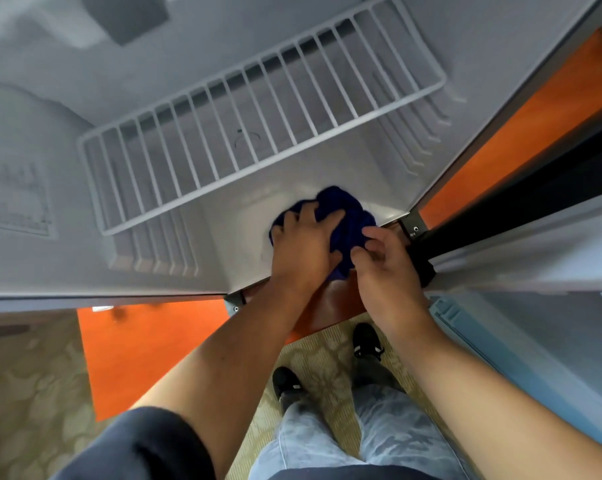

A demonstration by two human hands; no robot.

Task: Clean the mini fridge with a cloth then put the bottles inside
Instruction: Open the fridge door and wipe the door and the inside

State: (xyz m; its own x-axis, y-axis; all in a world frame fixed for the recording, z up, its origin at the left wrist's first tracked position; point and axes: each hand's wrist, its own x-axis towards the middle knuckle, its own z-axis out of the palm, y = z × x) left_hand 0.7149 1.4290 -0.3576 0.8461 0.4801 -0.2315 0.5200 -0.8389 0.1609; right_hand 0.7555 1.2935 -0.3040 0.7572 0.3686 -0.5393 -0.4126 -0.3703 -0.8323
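The left hand (301, 247), fingers spread, presses the bunched dark-blue cloth (348, 216) onto the white plastic mini-fridge floor (244, 216); the right hand (386, 271) pinches its edge. Risk: a long stroke could snag the white wire shelf (258, 109) beyond, dislodging it.

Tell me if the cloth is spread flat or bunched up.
Bunched up. The blue cloth lies in a crumpled lump on the fridge floor, the left hand pressing it, the right hand pinching its edge.
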